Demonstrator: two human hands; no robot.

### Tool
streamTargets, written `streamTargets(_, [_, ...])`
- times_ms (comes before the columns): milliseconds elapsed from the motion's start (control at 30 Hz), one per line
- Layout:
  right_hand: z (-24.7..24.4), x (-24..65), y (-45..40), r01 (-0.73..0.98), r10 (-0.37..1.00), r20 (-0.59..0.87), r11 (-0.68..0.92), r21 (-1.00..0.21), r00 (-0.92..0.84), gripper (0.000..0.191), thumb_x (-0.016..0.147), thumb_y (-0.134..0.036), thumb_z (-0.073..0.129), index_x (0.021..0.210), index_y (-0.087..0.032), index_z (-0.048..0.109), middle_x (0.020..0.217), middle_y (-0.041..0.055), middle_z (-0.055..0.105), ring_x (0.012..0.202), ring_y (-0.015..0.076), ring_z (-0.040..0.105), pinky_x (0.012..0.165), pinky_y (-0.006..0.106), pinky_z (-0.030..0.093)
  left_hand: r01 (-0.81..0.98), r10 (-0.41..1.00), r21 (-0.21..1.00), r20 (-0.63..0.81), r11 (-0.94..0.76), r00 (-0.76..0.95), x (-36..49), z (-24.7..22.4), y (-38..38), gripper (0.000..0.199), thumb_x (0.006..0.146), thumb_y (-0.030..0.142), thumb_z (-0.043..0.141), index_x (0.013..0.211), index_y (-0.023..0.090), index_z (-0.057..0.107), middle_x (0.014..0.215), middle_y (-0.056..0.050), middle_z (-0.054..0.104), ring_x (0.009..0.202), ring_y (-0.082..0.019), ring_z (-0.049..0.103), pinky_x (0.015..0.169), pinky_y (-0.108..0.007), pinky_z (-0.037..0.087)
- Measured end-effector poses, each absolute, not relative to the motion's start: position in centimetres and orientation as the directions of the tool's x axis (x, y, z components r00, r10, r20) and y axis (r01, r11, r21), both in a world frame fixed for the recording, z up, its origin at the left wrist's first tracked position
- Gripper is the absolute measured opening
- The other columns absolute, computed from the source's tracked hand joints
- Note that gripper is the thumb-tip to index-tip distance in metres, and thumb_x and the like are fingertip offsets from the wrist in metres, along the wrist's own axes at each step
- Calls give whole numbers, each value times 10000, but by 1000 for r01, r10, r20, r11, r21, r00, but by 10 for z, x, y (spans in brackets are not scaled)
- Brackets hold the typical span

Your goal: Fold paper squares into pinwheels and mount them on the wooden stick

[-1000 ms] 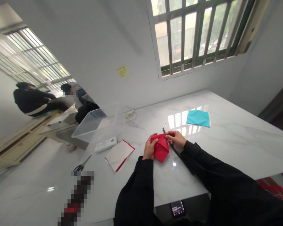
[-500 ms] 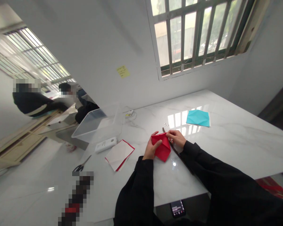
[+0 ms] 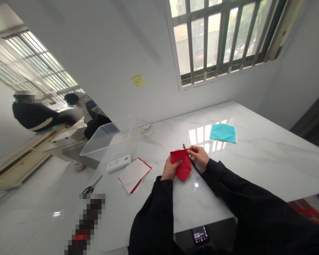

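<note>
A folded piece of red paper [image 3: 184, 170] is held just above the white marbled table [image 3: 159, 209]. My left hand [image 3: 169, 167] grips its left side, thumb across the front and the other fingers behind, mostly hidden. At the top right corner, my right hand [image 3: 199, 155] pinches the paper between thumb and fingertips. Creases run across the red sheet. A thin dark strip [image 3: 206, 182] lies on the table beneath my right hand and forearm. Two tiny pale bits [image 3: 187, 140] rest on the table beyond my hands.
Left of my hands lie red and white sheets [image 3: 135, 174], a white box-like device [image 3: 119, 163], scissors [image 3: 91, 187] and a clear plastic bin [image 3: 95, 141]. Turquoise paper [image 3: 223, 132] lies at the back right. A phone [image 3: 200, 235] is below the table edge. Two people sit far left.
The red paper has tilted slightly in my hands, its top left corner now showing more above my left fingers. Both hands keep their hold.
</note>
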State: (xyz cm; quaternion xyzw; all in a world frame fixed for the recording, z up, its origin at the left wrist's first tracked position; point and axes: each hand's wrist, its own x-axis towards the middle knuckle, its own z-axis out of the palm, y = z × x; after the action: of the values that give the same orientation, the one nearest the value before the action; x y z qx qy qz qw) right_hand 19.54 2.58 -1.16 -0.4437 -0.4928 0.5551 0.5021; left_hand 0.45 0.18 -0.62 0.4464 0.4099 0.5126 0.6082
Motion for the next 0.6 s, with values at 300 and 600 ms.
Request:
streamTargets(300, [-5, 192, 22, -162, 993, -3, -22, -987, -115, 461, 683, -629, 735, 781, -193, 619, 588, -35, 522, 524, 125, 481, 418, 223, 347, -229, 991, 968, -78, 100, 104, 6, -5, 1, 610, 570, 339, 911, 1094, 146, 664, 1044, -120, 746, 923, -279, 707, 890, -410, 522])
streamTargets(600, [-5, 198, 23, -14, 997, 68, 67, -998, -46, 417, 784, -586, 646, 729, -175, 687, 676, 37, 645, 576, 152, 534, 459, 248, 386, -160, 990, 985, -48, 69, 136, 5, -2, -1, 594, 625, 341, 876, 1132, 142, 638, 1081, -131, 736, 925, -269, 697, 831, -363, 527])
